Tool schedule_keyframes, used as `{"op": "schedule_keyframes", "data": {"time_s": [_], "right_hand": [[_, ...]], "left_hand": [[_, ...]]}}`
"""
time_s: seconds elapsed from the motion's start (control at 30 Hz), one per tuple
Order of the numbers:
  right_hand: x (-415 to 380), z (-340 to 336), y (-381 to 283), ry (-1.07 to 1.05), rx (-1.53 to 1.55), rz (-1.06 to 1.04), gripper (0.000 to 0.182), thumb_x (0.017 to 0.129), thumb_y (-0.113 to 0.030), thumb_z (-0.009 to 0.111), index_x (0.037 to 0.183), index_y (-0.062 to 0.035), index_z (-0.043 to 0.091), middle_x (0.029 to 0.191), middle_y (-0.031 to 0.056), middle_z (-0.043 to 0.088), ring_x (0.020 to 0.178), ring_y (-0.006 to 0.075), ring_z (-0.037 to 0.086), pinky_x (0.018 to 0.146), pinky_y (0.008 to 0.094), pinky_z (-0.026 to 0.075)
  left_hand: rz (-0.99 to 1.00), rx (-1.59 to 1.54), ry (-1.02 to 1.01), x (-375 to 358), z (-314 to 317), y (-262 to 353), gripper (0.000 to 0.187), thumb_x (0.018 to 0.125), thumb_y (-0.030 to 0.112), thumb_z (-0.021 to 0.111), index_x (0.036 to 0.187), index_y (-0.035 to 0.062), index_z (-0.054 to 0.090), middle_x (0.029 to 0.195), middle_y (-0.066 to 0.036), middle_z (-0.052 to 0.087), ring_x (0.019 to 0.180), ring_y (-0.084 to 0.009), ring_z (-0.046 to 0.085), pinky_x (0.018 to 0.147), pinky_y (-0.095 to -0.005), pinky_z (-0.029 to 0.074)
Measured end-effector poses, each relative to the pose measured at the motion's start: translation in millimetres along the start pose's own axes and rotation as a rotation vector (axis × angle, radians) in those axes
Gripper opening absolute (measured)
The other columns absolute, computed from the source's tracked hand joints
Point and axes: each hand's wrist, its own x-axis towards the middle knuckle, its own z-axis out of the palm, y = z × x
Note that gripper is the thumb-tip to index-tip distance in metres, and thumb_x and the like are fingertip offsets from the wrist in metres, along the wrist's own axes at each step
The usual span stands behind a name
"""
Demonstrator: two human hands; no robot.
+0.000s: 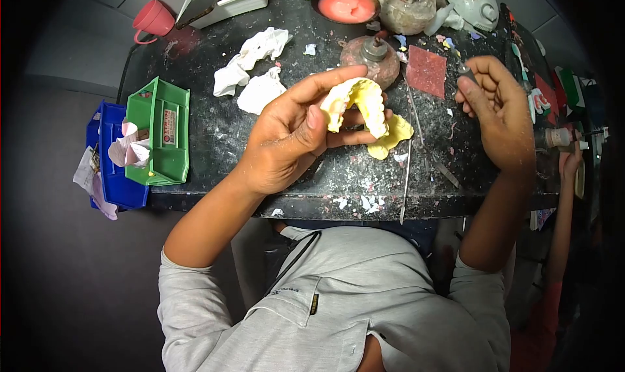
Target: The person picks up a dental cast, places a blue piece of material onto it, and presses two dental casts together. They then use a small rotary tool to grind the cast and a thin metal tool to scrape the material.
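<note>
My left hand is raised above the table, its thumb and fingers closed around a yellow horseshoe-shaped dental cast with tooth shapes along its arch. A second yellow dental cast lies on the table just behind and below it, partly covered. Off to the right, my right hand pinches a small dark tool between thumb and fingers; most of it is hidden, so its exact kind cannot be made out. Left of that hand lies a red wax sheet.
A glass spirit burner stands behind the casts, near a bowl of pink wax. Thin metal instruments and plaster crumbs lie on the black table. Crumpled tissues, a green bin and a blue bin sit left. Another person's arm shows right.
</note>
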Motion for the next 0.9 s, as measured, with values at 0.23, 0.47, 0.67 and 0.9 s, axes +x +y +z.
{"op": "schedule_keyframes", "data": {"time_s": [0.23, 0.47, 0.67, 0.9], "right_hand": [[-10, 23, -10, -0.025, 0.017, -0.273, 0.027, 0.102, -0.011, 0.065, 0.124, 0.0046, 0.068, 0.089, 0.0042, 0.072, 0.072, 0.0036, 0.056, 0.065, 0.0185, 0.046], [-11, 23, -8, -0.011, -0.089, -0.346, 0.026, 0.101, -0.011, 0.066, 0.122, 0.0039, 0.07, 0.085, 0.0051, 0.073, 0.07, 0.0043, 0.056, 0.063, 0.0194, 0.046], [-13, 22, -8, 0.026, -0.082, -0.373, 0.025, 0.101, -0.012, 0.066, 0.121, 0.0029, 0.071, 0.085, 0.0053, 0.073, 0.069, 0.0047, 0.057, 0.063, 0.0198, 0.046], [-18, 22, -11, 0.015, -0.099, -0.284, 0.026, 0.101, -0.012, 0.067, 0.121, 0.0037, 0.071, 0.086, 0.0063, 0.073, 0.07, 0.0056, 0.058, 0.063, 0.0192, 0.045]], "left_hand": [[-0.037, 0.02, 0.016, 1, 2, -1, 0.081, 0.103, 0.045, 0.058, 0.155, -0.0085, 0.028, 0.148, -0.026, 0.049, 0.137, -0.0347, 0.054, 0.111, -0.0506, 0.051], [-0.05, 0.002, 0.018, 2, 1, -3, 0.08, 0.102, 0.044, 0.06, 0.154, -0.0096, 0.029, 0.154, -0.022, 0.044, 0.135, -0.0325, 0.056, 0.11, -0.0528, 0.051], [-0.069, 0.051, 0.005, 5, 2, -4, 0.082, 0.103, 0.047, 0.056, 0.155, -0.0096, 0.028, 0.151, -0.028, 0.046, 0.138, -0.0392, 0.052, 0.109, -0.0508, 0.052], [-0.035, 0.1, 0.015, 4, 1, -5, 0.085, 0.103, 0.049, 0.055, 0.154, -0.0124, 0.026, 0.145, -0.034, 0.048, 0.135, -0.0436, 0.054, 0.109, -0.0507, 0.051]]}}
